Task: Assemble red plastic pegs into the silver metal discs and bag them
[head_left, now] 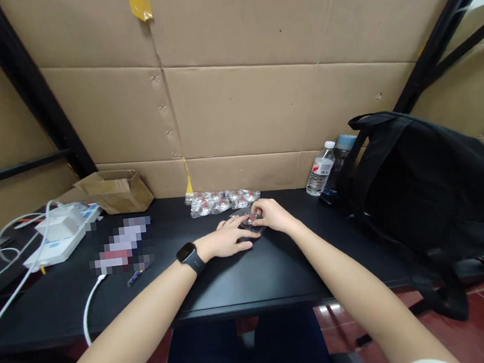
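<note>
On the black table, a small clear plastic packet (250,221) with a round, shiny red-and-silver piece inside lies between my two hands. My left hand (227,238), with a dark watch on its wrist, lies low with fingers stretched out, the fingertips touching the packet's left side. Thumb and fingers of my right hand (271,215) pinch the packet from the right. Just behind it, several similar clear packets (221,201) with red-and-silver round pieces sit in a row against the cardboard wall. My fingers partly cover the packet's contents.
A cardboard box (116,193), a white power strip (63,240) with cables, a blurred-out item (122,244) and a pen-like object (138,272) are on the left. To the right stand a water bottle (320,169), a blue-capped bottle (345,143) and a black backpack (426,184).
</note>
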A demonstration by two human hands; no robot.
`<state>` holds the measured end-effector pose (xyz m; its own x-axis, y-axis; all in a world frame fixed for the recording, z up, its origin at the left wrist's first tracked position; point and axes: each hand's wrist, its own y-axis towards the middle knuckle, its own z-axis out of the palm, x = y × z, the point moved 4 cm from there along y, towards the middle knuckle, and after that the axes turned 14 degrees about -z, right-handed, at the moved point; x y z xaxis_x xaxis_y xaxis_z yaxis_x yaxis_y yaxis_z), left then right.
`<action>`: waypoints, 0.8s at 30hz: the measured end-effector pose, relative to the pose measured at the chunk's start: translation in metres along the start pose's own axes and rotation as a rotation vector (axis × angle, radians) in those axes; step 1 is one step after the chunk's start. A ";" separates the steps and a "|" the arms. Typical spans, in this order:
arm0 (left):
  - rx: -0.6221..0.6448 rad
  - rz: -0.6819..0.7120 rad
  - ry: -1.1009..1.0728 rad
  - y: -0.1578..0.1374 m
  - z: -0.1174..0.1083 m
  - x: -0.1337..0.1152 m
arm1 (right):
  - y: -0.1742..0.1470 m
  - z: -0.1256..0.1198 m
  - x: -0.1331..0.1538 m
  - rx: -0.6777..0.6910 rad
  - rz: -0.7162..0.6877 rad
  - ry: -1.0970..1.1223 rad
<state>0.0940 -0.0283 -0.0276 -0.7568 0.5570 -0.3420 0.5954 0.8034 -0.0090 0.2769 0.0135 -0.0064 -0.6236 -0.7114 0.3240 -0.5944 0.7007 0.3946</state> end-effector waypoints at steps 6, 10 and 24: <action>-0.007 -0.001 -0.006 0.002 0.002 0.002 | 0.002 0.009 0.004 -0.073 0.144 -0.208; -0.012 -0.014 -0.001 0.001 -0.004 0.001 | 0.003 0.008 0.002 -0.081 0.190 -0.248; -0.400 -0.039 -0.041 0.010 -0.015 0.018 | -0.008 -0.007 -0.013 0.175 -0.144 0.284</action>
<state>0.0824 -0.0071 -0.0193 -0.7607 0.5219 -0.3859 0.4081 0.8469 0.3409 0.2940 0.0168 -0.0077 -0.3759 -0.7726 0.5117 -0.7591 0.5734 0.3081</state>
